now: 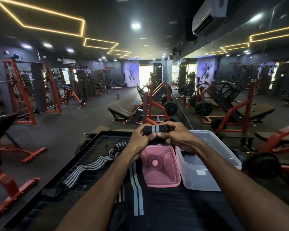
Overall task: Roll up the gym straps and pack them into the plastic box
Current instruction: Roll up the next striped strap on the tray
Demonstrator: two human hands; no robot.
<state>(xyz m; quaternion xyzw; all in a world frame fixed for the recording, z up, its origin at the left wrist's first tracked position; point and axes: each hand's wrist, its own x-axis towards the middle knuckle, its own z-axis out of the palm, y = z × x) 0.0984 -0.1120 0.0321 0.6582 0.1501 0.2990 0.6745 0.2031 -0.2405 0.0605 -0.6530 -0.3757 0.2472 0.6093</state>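
Observation:
Both hands hold a black gym strap with two grey stripes, partly wound into a roll, above the far end of a black platform. My left hand grips the roll's left end and my right hand grips its right end. The strap's loose tail hangs down toward me. A second striped strap lies unrolled on the platform at the left. The clear plastic box stands open at the right, with something dark inside that my right hand partly hides.
A pink lid lies upside down between the straps and the box. Red and black gym machines, benches and weight plates stand all around on the dark floor. A mirror wall runs along the right side.

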